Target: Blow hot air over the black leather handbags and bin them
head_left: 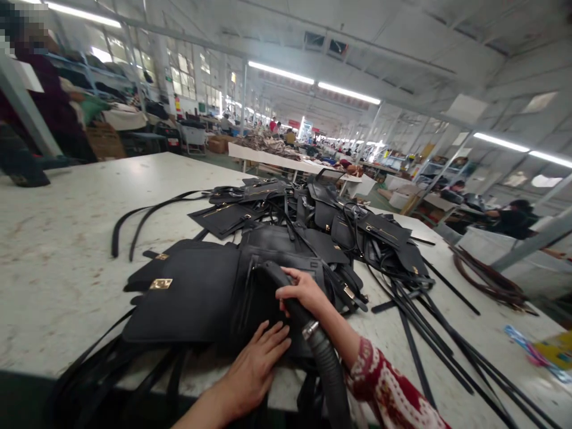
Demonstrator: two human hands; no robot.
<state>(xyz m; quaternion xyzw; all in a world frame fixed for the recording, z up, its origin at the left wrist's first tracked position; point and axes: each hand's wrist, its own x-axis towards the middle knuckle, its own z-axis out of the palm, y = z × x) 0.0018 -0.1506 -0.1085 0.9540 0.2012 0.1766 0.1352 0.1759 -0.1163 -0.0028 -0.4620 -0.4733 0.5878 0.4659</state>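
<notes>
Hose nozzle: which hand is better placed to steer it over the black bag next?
Right, most likely: the right hand grips the nozzle, while the left hand rests palm-down on the bag.

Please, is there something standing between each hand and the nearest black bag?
For the right hand, yes: the black nozzle it grips lies between it and the black bag. For the left hand, nothing visible: its fingers rest flat on the bag.
</notes>
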